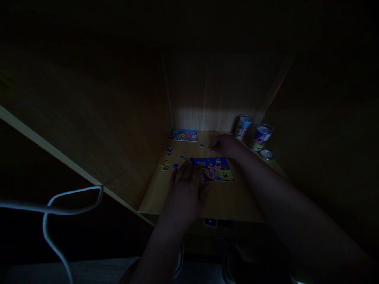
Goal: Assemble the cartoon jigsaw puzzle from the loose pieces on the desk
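The scene is very dark. My left hand [186, 185] lies flat on the wooden desk [231, 201], fingers stretched out, touching the left edge of a partly built cartoon jigsaw puzzle [216, 169]. My right hand [226, 145] reaches farther back, its fingers curled over a small loose piece [212, 149] beyond the puzzle; whether it grips it is unclear. Several loose blue and yellow pieces [167, 162] lie scattered left of the puzzle.
A picture card [183, 135] leans at the back wall. Two printed tins [243, 126] [261, 137] stand at the back right, with a round lid [267, 154] lying beside them. Wooden partitions enclose the desk. A white cable [59, 201] loops at the lower left.
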Tool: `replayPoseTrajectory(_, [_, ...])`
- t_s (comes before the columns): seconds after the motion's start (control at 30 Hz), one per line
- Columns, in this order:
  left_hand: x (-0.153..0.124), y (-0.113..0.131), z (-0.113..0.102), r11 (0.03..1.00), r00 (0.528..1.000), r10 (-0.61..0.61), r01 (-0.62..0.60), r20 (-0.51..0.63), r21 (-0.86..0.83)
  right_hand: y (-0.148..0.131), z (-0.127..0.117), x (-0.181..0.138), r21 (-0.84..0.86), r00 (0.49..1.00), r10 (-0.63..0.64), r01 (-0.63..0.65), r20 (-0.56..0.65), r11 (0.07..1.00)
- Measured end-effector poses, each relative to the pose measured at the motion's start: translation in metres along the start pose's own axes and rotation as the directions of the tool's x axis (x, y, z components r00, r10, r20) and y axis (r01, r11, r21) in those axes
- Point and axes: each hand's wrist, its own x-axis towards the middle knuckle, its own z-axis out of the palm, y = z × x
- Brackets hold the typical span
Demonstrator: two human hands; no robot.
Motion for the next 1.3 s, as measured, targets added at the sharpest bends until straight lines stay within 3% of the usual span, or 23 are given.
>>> replayPoseTrajectory(0.43, [0.0012, -0.0014, -0.0011, 0.999, 0.999, 0.028, -0.027, 0.039, -0.027, 0.0069, 0.0046, 0.004, -0.006, 0.999, -0.032, 0.032, -0.009, 0.999])
replayPoseTrajectory(1.3, [0.0003, 0.0017, 0.0015, 1.0, 1.0, 0.014, -0.014, 0.009, -0.014, -0.0005, 0.0023, 0.0017, 0.023, 1.0, -0.021, 0.021, 0.012, 1.0])
